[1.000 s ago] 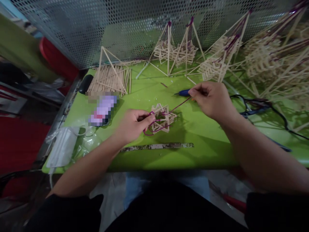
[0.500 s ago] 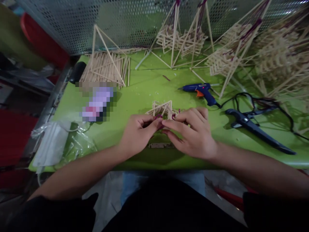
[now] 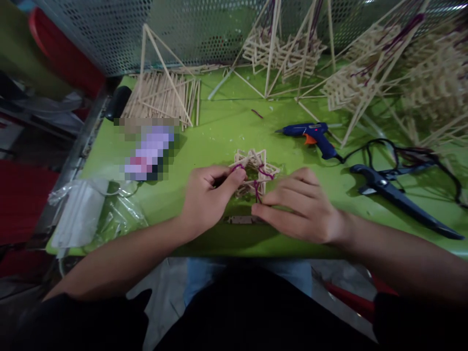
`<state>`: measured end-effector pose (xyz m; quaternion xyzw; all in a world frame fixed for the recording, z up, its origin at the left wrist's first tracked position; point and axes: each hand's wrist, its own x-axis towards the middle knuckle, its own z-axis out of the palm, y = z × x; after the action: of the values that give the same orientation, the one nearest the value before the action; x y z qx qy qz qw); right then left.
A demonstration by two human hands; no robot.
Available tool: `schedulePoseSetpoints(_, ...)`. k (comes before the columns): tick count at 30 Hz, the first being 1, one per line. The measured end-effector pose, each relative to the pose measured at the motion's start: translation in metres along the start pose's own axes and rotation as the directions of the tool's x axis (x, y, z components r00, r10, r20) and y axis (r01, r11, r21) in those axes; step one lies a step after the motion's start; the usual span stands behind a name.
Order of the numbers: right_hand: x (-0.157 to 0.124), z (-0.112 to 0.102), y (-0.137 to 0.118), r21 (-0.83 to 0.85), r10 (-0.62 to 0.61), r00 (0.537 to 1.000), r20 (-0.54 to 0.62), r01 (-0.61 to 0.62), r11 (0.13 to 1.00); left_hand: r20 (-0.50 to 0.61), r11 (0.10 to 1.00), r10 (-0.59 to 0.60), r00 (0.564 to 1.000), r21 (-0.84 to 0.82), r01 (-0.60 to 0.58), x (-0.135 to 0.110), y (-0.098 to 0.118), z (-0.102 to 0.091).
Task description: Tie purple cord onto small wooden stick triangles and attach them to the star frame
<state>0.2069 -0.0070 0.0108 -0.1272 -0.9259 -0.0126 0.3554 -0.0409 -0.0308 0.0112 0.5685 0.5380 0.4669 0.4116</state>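
A star-shaped frame of thin wooden sticks [image 3: 263, 157] rests on the green table in front of me, with purple string looped around it in several places. My left hand [image 3: 212, 195] is closed on the frame's left side, thumb on top. My right hand [image 3: 302, 207] pinches the purple string [image 3: 257, 189] at the near edge, thumb and fingertips together, pulling it toward me and slightly right. The frame's left edge is partly hidden behind my left fingers.
A blue glue gun [image 3: 309, 134] and a dark-handled cutter [image 3: 402, 200] lie to the right with cords. Stick structures [image 3: 351, 87] stand at the back right. Loose sticks [image 3: 161, 97] are stacked at the back left. A blurred purple item [image 3: 151, 151] and a white mask [image 3: 82, 214] lie left.
My hands were close together over the string at the frame's near side. Now my right hand has drawn away toward the right and nearer me, exposing more of the star frame.
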Motion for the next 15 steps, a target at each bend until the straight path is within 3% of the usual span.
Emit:
schedulePoseSetpoints(6, 0.014, -0.013, -0.019, 0.418, -0.143, 0.982, 0.128, 0.077, 0.905, -0.065, 1.0, 0.001, 0.998, -0.021, -0.003, 0.003, 0.002, 0.001)
schedulePoseSetpoints(8, 0.017, -0.023, -0.026, 0.588, -0.162, 0.944, 0.288, -0.041, 0.808, -0.046, 1.0, -0.015, 0.999, -0.009, 0.015, 0.002, 0.001, 0.002)
schedulePoseSetpoints(11, 0.016, -0.04, -0.024, 0.761, -0.189, 0.828, 0.528, -0.363, 0.537, -0.028, 0.999, -0.011, 1.0, 0.036, 0.012, -0.001, -0.002, 0.003)
schedulePoseSetpoints(12, 0.016, -0.043, -0.02, 0.786, -0.147, 0.833, 0.534, -0.426, 0.448, -0.027, 0.999, 0.001, 1.0, 0.054, 0.0, -0.002, -0.004, 0.003)
schedulePoseSetpoints(13, 0.015, -0.045, -0.015, 0.801, -0.026, 0.869, 0.494, -0.444, 0.402, -0.028, 0.998, 0.014, 1.0, 0.069, -0.012, -0.002, -0.005, 0.004)
schedulePoseSetpoints(14, 0.014, -0.044, -0.009, 0.779, 0.16, 0.885, 0.437, -0.461, 0.425, -0.032, 0.997, 0.028, 0.999, 0.078, -0.025, -0.003, -0.006, 0.004)
schedulePoseSetpoints(15, 0.013, -0.041, -0.003, 0.72, 0.364, 0.869, 0.335, -0.486, 0.496, -0.037, 0.996, 0.04, 0.999, 0.08, -0.037, -0.003, -0.007, 0.004)
